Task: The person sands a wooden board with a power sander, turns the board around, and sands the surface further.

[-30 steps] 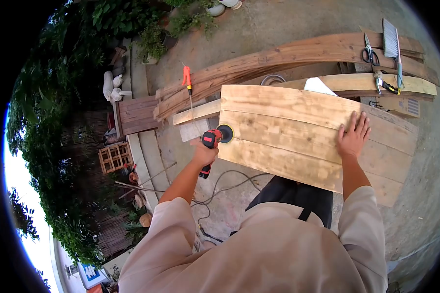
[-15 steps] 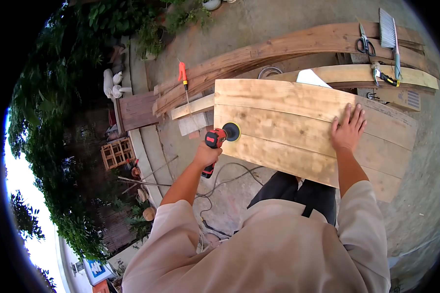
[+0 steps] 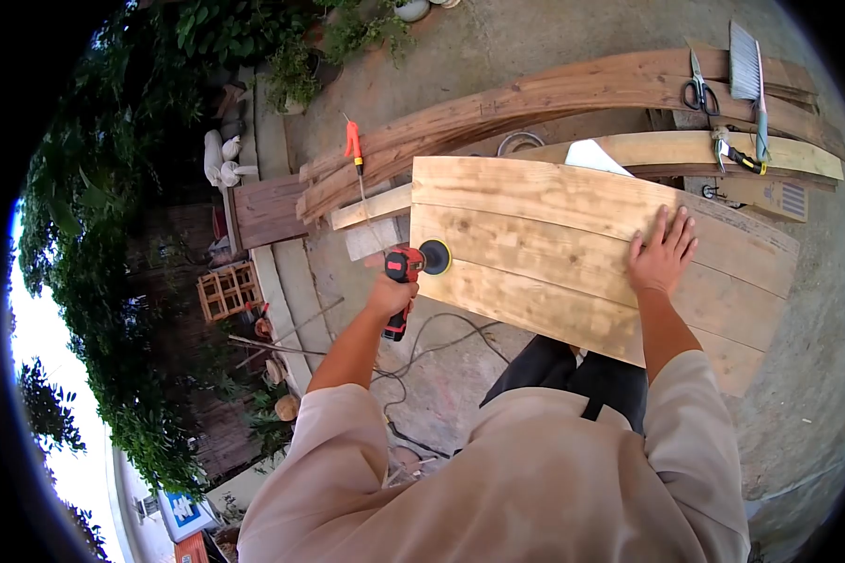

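Note:
My left hand [image 3: 393,295] is wrapped round the grip of a red and black cordless drill [image 3: 405,266]. On the drill's front sits a round sanding pad [image 3: 436,257] with a yellow edge, against the left end of a wooden panel [image 3: 526,235] made of several boards. Flat on the panel's right part lies my right hand [image 3: 662,253], fingers stretched out. To the left of that hand the wood looks light and yellowish; to the right it is duller and greyer.
Behind the panel lie long planks [image 3: 535,92], with scissors [image 3: 699,92], a brush [image 3: 746,70] and a yellow-black handled tool [image 3: 744,158] on them. An orange air blow gun [image 3: 353,143] rests at the planks' left end. A hose [image 3: 413,361] curls over the ground.
The drill and its sanding pad have shifted slightly left along the panel's left end. My right hand stays flat on the panel, a little further left in view.

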Tool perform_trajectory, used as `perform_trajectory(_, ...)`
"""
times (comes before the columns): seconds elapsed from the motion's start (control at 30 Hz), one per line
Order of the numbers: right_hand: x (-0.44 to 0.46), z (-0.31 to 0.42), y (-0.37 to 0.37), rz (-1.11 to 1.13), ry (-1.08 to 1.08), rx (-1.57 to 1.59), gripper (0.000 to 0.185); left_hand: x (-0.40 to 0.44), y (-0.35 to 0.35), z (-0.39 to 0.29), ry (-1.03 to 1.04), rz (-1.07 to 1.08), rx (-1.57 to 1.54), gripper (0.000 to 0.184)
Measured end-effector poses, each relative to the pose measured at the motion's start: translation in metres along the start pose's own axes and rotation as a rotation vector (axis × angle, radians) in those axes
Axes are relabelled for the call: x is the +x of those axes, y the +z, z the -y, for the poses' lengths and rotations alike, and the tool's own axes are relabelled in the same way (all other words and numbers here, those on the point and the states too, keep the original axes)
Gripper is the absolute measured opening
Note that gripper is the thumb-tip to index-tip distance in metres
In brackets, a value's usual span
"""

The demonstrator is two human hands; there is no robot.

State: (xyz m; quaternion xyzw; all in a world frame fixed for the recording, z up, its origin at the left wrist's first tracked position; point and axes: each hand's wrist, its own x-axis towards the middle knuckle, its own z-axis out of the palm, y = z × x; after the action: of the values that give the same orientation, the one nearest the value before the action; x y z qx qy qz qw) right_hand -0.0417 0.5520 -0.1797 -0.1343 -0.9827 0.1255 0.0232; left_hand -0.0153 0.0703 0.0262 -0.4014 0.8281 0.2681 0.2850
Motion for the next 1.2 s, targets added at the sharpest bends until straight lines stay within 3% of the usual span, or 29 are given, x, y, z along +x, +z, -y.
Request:
perform_trajectory(0.5, -0.001, -0.002, 0.000, -0.020, -0.008, 0.032, 0.080, 0.009, -0.001, 0.009, 0.035, -0.042, 0.142, 0.009)
perform_trajectory(0.63, 0.000, -0.002, 0.003, -0.027, -0.007, 0.037, 0.080, 0.003, 0.006, 0.009, 0.071, 0.040, 0.076, 0.009)
perform_trajectory(1.2, -0.002, -0.003, 0.004, 0.003, 0.004, 0.038, 0.075, -0.009, 0.013, 0.009, 0.065, 0.039, 0.055, 0.009)
